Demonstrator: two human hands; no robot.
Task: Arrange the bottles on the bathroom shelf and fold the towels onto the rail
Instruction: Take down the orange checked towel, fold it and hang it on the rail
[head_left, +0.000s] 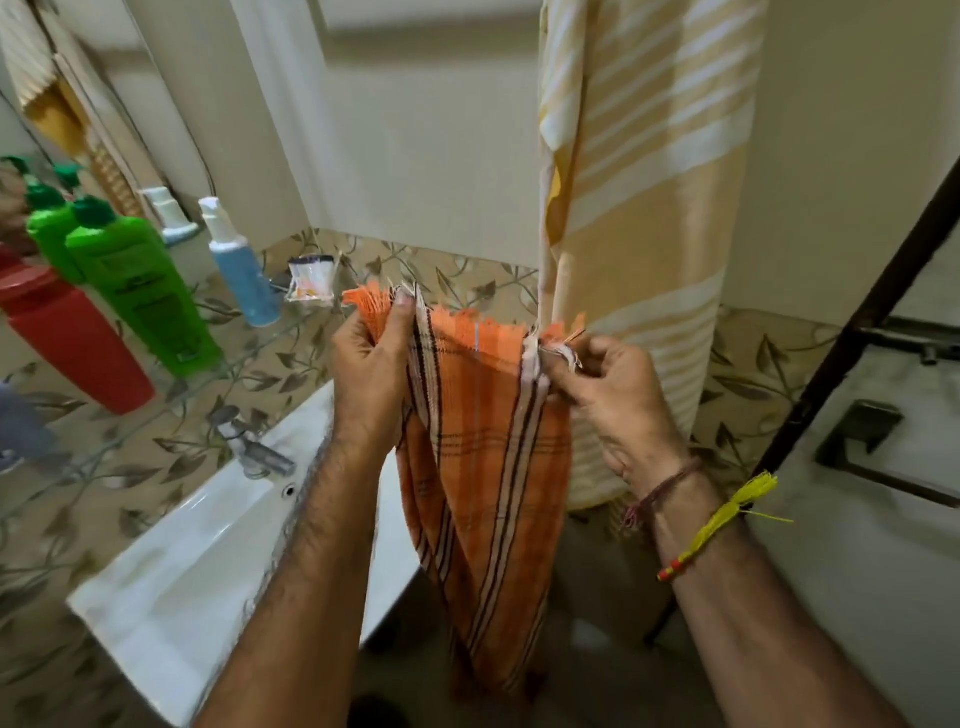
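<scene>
An orange towel (483, 467) with dark and cream stripes hangs in front of me, held by its fringed top edge. My left hand (371, 374) grips its left corner; my right hand (608, 395) pinches its right corner. A yellow and white striped towel (649, 208) hangs full length behind it on the right; its rail is out of view. On the glass shelf (156, 415) at left stand a red bottle (72, 338), a green bottle (140, 291) and a blue spray bottle (241, 270).
A white basin (182, 561) with a chrome tap (249, 441) lies below the shelf. A mirror (78, 130) behind the shelf reflects the bottles. A small packet (310, 278) sits at the shelf's far end. A dark metal rail frame (857, 332) runs along the right wall.
</scene>
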